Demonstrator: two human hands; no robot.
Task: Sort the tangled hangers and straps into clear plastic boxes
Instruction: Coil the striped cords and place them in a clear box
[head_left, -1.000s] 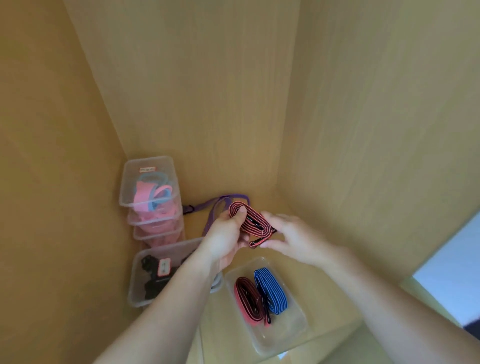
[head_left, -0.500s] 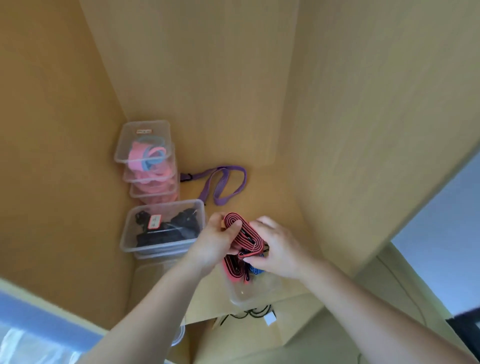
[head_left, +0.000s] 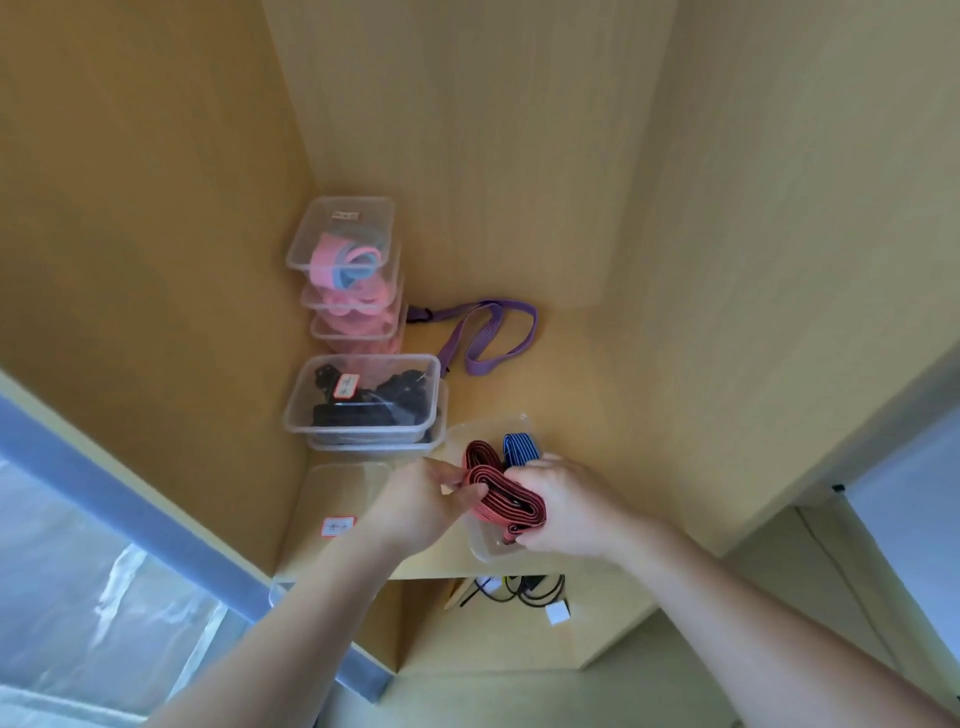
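A folded red strap (head_left: 506, 501) is held between both hands just above a clear plastic box (head_left: 480, 550) at the shelf's front edge. My left hand (head_left: 421, 506) pinches its left end, and my right hand (head_left: 566, 512) grips its right end. Inside that box lie a dark red strap (head_left: 480, 454) and a blue strap (head_left: 519, 449), partly hidden by my hands. A purple strap (head_left: 485, 332) lies loose on the shelf behind.
Stacked clear boxes of pink straps (head_left: 345, 270) stand in the back left corner. A box of black straps (head_left: 363, 397) sits in front of them, and a clear lid with a red label (head_left: 337, 512) is nearer. Cables (head_left: 519, 590) hang below the shelf edge.
Both hands have carried the folded red strap from mid-shelf down to the front box with the red and blue straps. The camera view has shifted, showing more of the shelf.
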